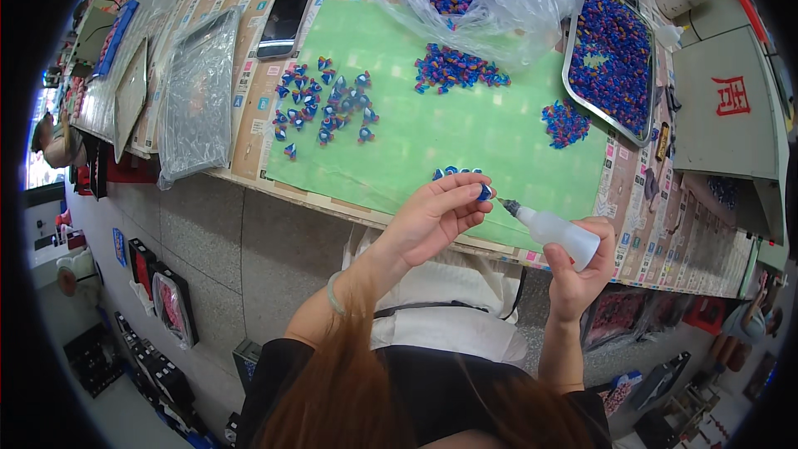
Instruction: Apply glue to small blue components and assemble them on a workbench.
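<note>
Between the thumb and fingers of my left hand [438,214] I pinch a small blue plastic piece [485,192]. My right hand [582,270] is wrapped round a white squeeze bottle [559,234], tilted so its thin nozzle tip meets or nearly meets the blue piece. Just beyond my left fingers, a short row of blue-and-white pieces [457,172] sits on the green mat [399,129]. Farther left on the mat stand several assembled blue, white and red pieces [326,108]. Loose blue and red pieces lie in a larger pile [457,68] and a smaller pile [565,123].
A metal tray [609,58] full of blue and red pieces stands at the right, beside a grey box [723,104]. At the back lies a clear plastic bag [507,12] of pieces. A black phone [286,18] and a plastic-wrapped tray [198,96] are at the left.
</note>
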`<state>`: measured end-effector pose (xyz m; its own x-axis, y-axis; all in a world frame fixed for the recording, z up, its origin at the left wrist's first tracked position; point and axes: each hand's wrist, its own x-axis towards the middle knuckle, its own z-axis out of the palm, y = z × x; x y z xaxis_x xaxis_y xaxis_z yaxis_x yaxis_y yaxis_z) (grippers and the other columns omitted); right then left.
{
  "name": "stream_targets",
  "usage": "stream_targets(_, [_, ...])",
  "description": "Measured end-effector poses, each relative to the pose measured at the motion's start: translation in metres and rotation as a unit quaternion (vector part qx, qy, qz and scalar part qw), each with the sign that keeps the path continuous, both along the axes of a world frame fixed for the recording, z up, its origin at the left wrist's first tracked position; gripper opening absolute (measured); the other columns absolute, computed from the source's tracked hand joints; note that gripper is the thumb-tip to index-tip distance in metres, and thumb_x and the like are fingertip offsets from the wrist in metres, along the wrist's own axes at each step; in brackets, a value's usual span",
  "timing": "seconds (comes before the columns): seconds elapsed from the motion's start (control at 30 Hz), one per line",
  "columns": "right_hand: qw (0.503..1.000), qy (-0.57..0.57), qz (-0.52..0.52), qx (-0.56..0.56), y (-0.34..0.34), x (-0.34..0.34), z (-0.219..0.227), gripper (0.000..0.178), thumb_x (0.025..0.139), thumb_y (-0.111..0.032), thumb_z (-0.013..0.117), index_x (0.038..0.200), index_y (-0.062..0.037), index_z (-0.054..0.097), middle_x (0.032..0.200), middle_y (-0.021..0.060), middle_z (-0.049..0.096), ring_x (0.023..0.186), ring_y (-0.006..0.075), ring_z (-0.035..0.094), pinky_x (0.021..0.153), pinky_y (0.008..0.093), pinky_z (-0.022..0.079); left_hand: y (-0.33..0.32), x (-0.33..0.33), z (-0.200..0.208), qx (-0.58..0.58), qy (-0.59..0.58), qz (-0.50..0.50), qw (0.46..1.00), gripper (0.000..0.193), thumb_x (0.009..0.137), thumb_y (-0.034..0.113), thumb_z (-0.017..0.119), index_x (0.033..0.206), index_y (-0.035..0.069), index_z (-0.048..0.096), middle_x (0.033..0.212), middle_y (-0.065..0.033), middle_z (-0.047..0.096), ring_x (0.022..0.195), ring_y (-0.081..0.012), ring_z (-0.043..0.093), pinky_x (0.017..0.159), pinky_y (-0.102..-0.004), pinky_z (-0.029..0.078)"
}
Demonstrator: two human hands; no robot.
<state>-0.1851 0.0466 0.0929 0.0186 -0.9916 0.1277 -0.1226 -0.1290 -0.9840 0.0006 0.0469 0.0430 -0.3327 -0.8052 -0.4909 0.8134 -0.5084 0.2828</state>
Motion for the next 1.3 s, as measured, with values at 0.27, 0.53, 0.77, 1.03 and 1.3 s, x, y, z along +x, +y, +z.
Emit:
stream_targets(0.27, [0.970,-0.187,-0.155,0.027,-0.026,-0.051,-0.019,0.020,0.077,-0.002,0.054,0.094,0.0007,0.042,0.098,0.0111,0.051,0.087,0.0152,0.050,0.073,0.0264,0.041,-0.004,0.002,-0.003,-0.006,0.005,0.000,1.000,0.017,0.083,0.007,0.048,0.098,0.002,0.052,0.090,-0.0067,0.057,0.078,-0.0113,0.056,0.069,-0.0218,0.047])
stream_targets(0.53, [0.963,0.030,-0.269,-0.001,-0.057,-0.104,-0.075,0.036,0.075,0.000,0.058,0.104,0.0011,0.037,0.098,0.0091,0.050,0.085,0.0137,0.050,0.075,0.0227,0.040,-0.005,0.007,-0.005,-0.009,-0.015,0.025,1.000,0.018,0.082,0.009,0.050,0.099,0.001,0.051,0.089,-0.0051,0.058,0.080,-0.0111,0.055,0.069,-0.0223,0.046])
stream_targets(0.77, [0.941,0.263,-0.159,-0.142,-0.060,-0.052,-0.063,0.015,0.076,-0.003,0.056,0.089,0.0006,0.053,0.084,0.0062,0.053,0.081,0.0170,0.050,0.071,0.0265,0.040,-0.007,0.004,-0.009,-0.011,-0.020,0.016,1.000,0.018,0.082,0.008,0.050,0.099,0.002,0.051,0.090,-0.0051,0.058,0.080,-0.0109,0.055,0.069,-0.0221,0.046])
stream_targets(1.03, [0.897,0.415,-0.026,-0.148,-0.105,-0.029,-0.083,0.010,0.071,-0.004,0.058,0.080,-0.0006,0.056,0.076,0.0093,0.054,0.068,0.0218,0.049,0.061,0.0296,0.040,0.000,0.007,-0.008,-0.004,-0.023,0.020,1.000,0.017,0.083,0.007,0.047,0.099,0.002,0.050,0.090,-0.0059,0.056,0.077,-0.0106,0.055,0.069,-0.0217,0.046])
stream_targets(1.3, [0.975,-0.062,0.062,0.202,-0.044,0.006,-0.041,0.009,0.077,-0.002,0.055,0.084,0.0022,0.054,0.077,0.0012,0.056,0.070,0.0055,0.051,0.064,0.0173,0.039,-0.004,-0.003,-0.007,-0.012,-0.065,0.004,0.998,0.019,0.082,0.005,0.048,0.101,0.000,0.051,0.090,-0.0065,0.057,0.078,-0.0115,0.056,0.070,-0.0221,0.046])
